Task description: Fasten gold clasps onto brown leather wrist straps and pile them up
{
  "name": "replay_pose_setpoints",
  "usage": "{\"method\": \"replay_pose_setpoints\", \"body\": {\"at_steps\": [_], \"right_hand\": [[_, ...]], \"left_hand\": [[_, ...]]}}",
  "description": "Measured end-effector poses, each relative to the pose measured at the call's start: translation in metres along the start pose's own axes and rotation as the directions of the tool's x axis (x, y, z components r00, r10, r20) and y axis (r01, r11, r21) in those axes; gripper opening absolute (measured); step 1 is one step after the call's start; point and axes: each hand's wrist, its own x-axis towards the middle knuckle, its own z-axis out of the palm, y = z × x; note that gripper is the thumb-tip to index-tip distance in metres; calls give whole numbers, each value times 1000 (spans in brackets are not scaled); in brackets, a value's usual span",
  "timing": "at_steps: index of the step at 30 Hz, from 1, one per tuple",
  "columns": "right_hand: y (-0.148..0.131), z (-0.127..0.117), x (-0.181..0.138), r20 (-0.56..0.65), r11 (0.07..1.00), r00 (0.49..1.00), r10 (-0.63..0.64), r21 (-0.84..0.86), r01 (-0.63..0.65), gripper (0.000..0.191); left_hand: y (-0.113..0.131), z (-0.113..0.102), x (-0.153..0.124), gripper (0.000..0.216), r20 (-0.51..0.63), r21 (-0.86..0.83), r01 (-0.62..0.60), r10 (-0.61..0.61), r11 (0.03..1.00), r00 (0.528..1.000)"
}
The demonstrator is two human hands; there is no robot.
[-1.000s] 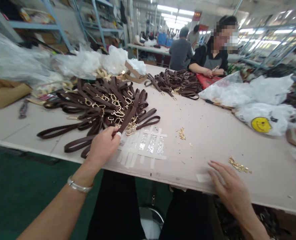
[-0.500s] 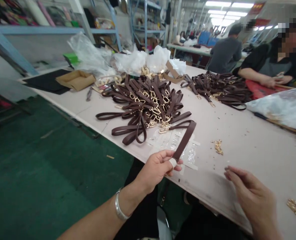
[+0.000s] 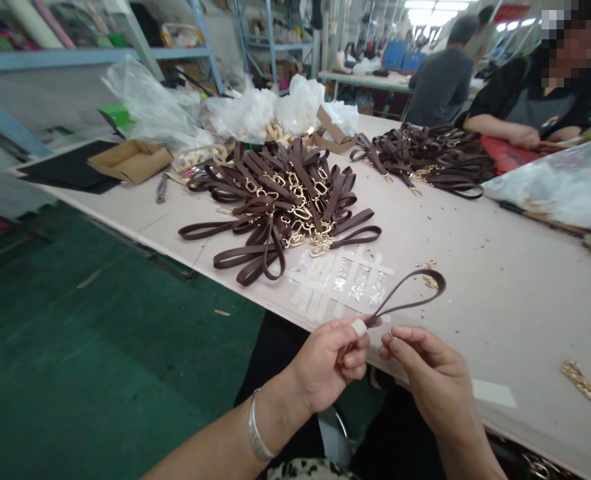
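Observation:
My left hand (image 3: 332, 360) pinches the ends of a dark brown strap (image 3: 415, 293) that loops out over the table's near edge. My right hand (image 3: 422, 380) is closed beside it, its fingertips meeting the strap ends and a small gold piece. A heap of brown straps with gold clasps (image 3: 285, 200) lies just beyond on the table (image 3: 500, 267). Strips of clear and white tape (image 3: 342, 283) are stuck to the tabletop below the heap.
A second strap pile (image 3: 425, 160) lies in front of a seated person in black (image 3: 530, 107). Gold hardware (image 3: 588, 387) sits at the right edge. White plastic bags (image 3: 275, 110), a cardboard box (image 3: 130, 160) and a wrapped bundle (image 3: 560, 187) crowd the table's far parts. Green floor at left.
My left hand pulled one strap out of the heap and drew it toward me. My right hand rose from the table and closed on the strap's ends. The view turned left.

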Motion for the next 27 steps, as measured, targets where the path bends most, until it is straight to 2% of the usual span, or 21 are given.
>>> {"method": "replay_pose_setpoints", "body": {"at_steps": [5, 9, 11, 14, 21, 27], "right_hand": [[-3, 7, -1, -9, 999, 1000, -5, 50, 5, 17], [1, 7, -4, -7, 990, 999, 51, 135, -50, 18], [3, 7, -6, 20, 984, 997, 75, 157, -78, 17], [3, 8, -6, 43, 989, 996, 74, 127, -79, 15], [2, 12, -3, 1, 999, 999, 45, -23, -45, 21], [-5, 18, -7, 25, 1000, 999, 27, -14, -27, 20]], "left_hand": [[-7, 6, -2, 25, -9, 91, 21, -21, 996, 1000], [-9, 4, 0, 17, 41, 135, 50, -56, 990, 998], [-10, 2, 2, 15, 23, 146, 76, -81, 986, 996], [-12, -1, 4, 15, -12, 150, 95, -94, 984, 996], [-14, 1, 4, 22, -27, 175, 70, -66, 982, 997], [-14, 0, 3, 25, -45, 252, 49, -39, 967, 998]]}}
